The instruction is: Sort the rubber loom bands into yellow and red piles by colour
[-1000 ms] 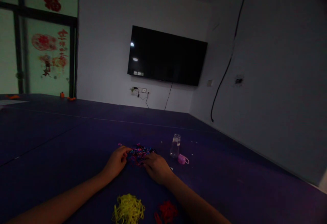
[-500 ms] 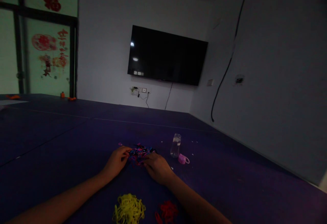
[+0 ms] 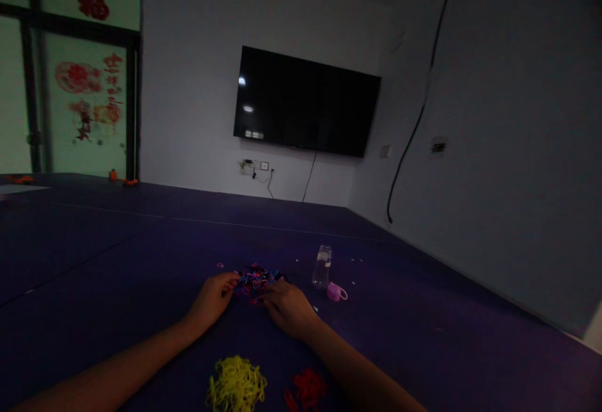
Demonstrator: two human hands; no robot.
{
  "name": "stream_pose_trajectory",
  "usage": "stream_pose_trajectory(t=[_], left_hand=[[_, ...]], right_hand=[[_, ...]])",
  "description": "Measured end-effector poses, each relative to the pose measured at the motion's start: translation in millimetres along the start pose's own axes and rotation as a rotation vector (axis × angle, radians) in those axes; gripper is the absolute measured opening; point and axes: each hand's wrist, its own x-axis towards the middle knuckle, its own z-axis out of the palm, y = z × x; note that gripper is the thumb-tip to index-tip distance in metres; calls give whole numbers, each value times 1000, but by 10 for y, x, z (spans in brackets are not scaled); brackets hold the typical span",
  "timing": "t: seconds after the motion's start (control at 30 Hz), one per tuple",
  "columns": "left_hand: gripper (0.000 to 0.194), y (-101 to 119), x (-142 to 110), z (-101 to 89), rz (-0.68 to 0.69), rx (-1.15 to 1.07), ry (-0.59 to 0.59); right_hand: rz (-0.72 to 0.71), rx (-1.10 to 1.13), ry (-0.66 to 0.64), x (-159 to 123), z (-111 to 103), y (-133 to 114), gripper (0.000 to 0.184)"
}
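Observation:
A mixed pile of thin pink, blue and dark loops, which look like rubber bands (image 3: 256,281), lies on the purple surface between my hands. My left hand (image 3: 217,296) is at the pile's left edge, its fingers bent together on some of the bands. From the right, my right hand (image 3: 288,305) reaches into the pile, thumb and fingers closed on bands at its near side. Both sets of fingertips are partly hidden. Closer to me sit a heap of yellow rubber bands (image 3: 238,384) and, below my right forearm, a smaller heap of red rubber bands (image 3: 308,388).
A clear bottle (image 3: 322,268) stands right of the pile, a pink lid with a loop (image 3: 335,291) beside it. One pink band (image 3: 220,265) and small white scraps lie loose. Orange items (image 3: 130,182) rest at the far left edge. A television (image 3: 308,101) hangs on the wall.
My left fingers have shifted slightly and curled in closer at the pile's edge. My right hand stays nearly in place. The whole view has moved a little.

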Motion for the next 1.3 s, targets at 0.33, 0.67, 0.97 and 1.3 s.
stream_pose_trajectory(t=[0.33,0.67,0.97,1.3], left_hand=[[37,-19,-1,23,18,14,-13],[41,50,3,-37,32,-67,74],[36,33,26,-54,-12,-172,3],[35,-13,38,-8,11,-96,-57]], right_hand=[[5,19,23,-4,16,20,25],[9,8,15,-8,21,29,24],[12,13,16,-10,35,32,25],[11,3,15,-5,-2,7,25]])
